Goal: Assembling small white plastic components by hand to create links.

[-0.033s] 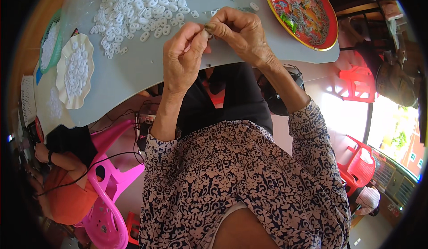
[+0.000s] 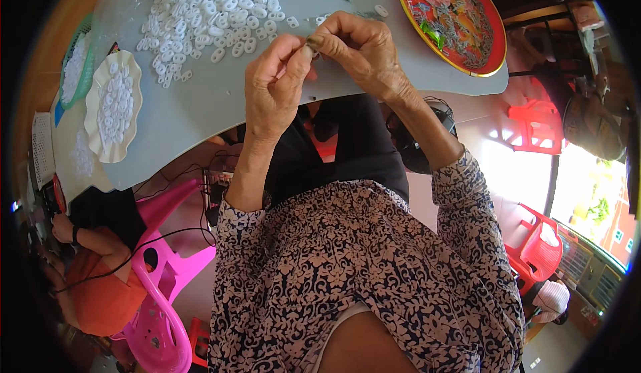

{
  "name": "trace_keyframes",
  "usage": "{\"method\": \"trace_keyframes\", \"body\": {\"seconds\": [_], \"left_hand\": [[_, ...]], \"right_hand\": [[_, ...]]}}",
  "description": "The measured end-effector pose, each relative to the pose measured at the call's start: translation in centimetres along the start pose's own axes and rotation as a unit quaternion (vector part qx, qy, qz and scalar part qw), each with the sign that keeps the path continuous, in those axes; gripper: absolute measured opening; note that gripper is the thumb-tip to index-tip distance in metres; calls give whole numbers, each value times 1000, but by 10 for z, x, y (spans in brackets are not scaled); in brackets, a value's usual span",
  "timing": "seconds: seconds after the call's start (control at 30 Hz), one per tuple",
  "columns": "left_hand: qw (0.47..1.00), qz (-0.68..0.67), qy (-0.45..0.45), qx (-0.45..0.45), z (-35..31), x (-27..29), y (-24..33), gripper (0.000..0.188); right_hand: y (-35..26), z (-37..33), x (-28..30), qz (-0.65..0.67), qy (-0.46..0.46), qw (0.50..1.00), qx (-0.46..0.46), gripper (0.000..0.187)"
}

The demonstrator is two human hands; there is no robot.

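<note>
My left hand (image 2: 279,76) and my right hand (image 2: 360,53) meet fingertip to fingertip over the near edge of the grey table (image 2: 193,116). Both are closed in a pinch, thumbs against forefingers. Whatever they pinch is hidden by the fingers or too small to name. Beyond my left hand spreads a big heap of small white oval plastic pieces with two holes (image 2: 207,13). To the right lies a round red tray (image 2: 497,49) with a gold rim and flower pattern, holding many small thin grey metal-looking parts.
On the left, a cream wavy-edged dish (image 2: 93,123) holds more white pieces, beside a green basket (image 2: 83,29). A person in orange (image 2: 107,289) sits at lower left near a pink plastic chair (image 2: 177,266). Red plastic stools (image 2: 534,126) stand on the right.
</note>
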State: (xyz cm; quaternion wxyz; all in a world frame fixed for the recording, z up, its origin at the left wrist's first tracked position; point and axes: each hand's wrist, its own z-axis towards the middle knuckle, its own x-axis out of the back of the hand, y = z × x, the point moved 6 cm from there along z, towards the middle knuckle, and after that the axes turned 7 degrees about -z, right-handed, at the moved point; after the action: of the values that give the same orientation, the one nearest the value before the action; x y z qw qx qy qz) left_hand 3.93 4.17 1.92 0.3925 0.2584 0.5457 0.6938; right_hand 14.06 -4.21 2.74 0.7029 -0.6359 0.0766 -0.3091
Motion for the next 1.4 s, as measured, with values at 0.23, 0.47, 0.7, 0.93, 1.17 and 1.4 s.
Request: {"method": "trace_keyframes", "body": {"seconds": [0.23,0.47,0.7,0.93,1.17,1.4], "left_hand": [[999,-35,-3,33,-1,2,-6,15],[999,-41,-17,28,-1,1,-8,14],[998,-46,-20,27,2,2,-11,15],[994,103,34,-4,2,21,8,15],[862,447,-33,-236,48,34,15,16],[823,509,-105,-229,59,30,-3,22]], "right_hand": [[6,1,3,17,0,1000,-12,24],[8,-1,2,18,13,1000,13,21],[3,-1,0,55,25,998,-6,20],[10,-1,-3,57,49,996,54,19],[11,-1,-5,96,37,995,10,17],[13,1,-11,97,34,994,19,18]]}}
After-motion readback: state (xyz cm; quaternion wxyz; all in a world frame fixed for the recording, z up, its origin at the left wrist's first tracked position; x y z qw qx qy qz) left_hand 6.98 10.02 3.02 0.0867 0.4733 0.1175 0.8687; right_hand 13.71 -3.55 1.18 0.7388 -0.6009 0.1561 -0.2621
